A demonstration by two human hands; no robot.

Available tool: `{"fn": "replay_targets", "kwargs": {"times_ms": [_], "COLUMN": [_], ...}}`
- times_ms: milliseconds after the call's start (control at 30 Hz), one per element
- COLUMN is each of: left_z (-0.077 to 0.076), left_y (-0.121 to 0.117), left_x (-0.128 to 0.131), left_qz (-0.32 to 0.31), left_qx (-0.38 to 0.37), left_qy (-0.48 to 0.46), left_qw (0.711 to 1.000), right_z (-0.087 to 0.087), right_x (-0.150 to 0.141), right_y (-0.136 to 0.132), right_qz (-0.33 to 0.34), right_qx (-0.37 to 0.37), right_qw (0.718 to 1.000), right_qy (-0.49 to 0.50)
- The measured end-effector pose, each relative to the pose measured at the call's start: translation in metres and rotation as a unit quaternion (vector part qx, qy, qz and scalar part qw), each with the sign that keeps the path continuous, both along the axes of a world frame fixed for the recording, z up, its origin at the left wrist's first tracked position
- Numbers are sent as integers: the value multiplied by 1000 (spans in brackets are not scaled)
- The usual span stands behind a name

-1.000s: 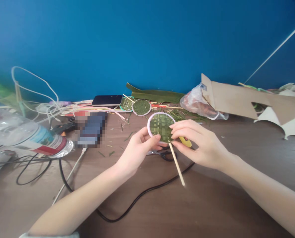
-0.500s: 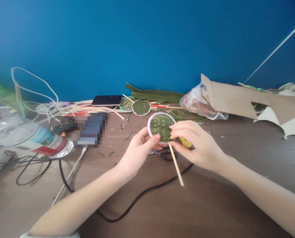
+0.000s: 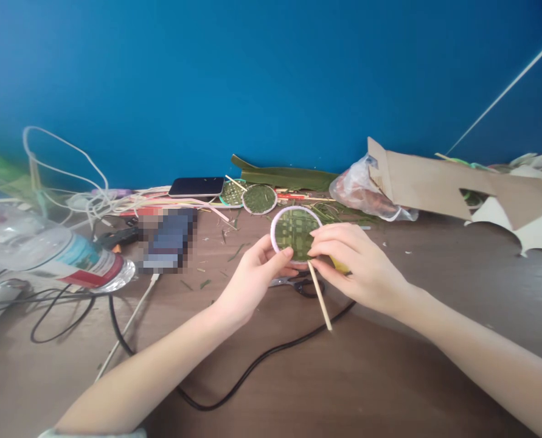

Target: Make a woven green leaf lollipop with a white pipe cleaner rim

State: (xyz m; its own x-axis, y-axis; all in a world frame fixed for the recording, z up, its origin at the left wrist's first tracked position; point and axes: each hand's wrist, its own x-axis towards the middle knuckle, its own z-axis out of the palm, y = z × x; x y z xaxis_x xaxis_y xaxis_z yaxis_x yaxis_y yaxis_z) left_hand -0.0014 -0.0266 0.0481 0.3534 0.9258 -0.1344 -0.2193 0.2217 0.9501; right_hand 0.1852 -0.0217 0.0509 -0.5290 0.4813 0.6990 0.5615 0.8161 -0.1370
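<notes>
A small round hand fan (image 3: 293, 234), woven from green leaf strips with a pale lilac rim, is held up over the table. Its thin wooden stick handle (image 3: 320, 298) slants down from the lower edge. My left hand (image 3: 259, 274) is closed on the lower left of the fan, thumb on the front and fingers behind. At the right edge, my right hand (image 3: 355, 258) is closed with its fingertips pinching the weave and rim. Partly hidden below the fan lies a pair of scissors (image 3: 309, 286) with black handles. Something yellow (image 3: 340, 264) shows behind my right hand.
Another leaf fan (image 3: 259, 199), a long green leaf (image 3: 289, 176) and a dark phone (image 3: 196, 186) lie along the blue wall. A second phone (image 3: 168, 240), plastic bottle (image 3: 79, 258) and cables are left; a plastic bag (image 3: 362, 188) and cut cardboard (image 3: 435, 182) are right.
The stick handle's lower end has shifted slightly up and left. My right hand has moved a little left along the fan. My left hand keeps its hold.
</notes>
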Motion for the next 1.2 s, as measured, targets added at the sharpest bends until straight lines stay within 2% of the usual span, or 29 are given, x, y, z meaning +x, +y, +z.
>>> {"fn": "replay_targets", "kwargs": {"times_ms": [567,833,1067,1200], "left_z": [-2,-5,-5,-6], "left_y": [-3,-2,5,8], "left_x": [3,3,1,0], "left_qz": [9,8,39,51], "left_qx": [22,19,-77,-135], "left_qy": [19,11,-44,-65], "left_qw": [1000,1000,995,987], "right_z": [-1,-2,-1,-2], "right_x": [-3,-3,-2,-2], "right_y": [-4,-4,-3,-2], "right_qz": [-20,-17,11,4], "right_qx": [43,27,-1,-9], "right_qw": [998,999,999,998], "right_qy": [-29,-24,-53,-69]}}
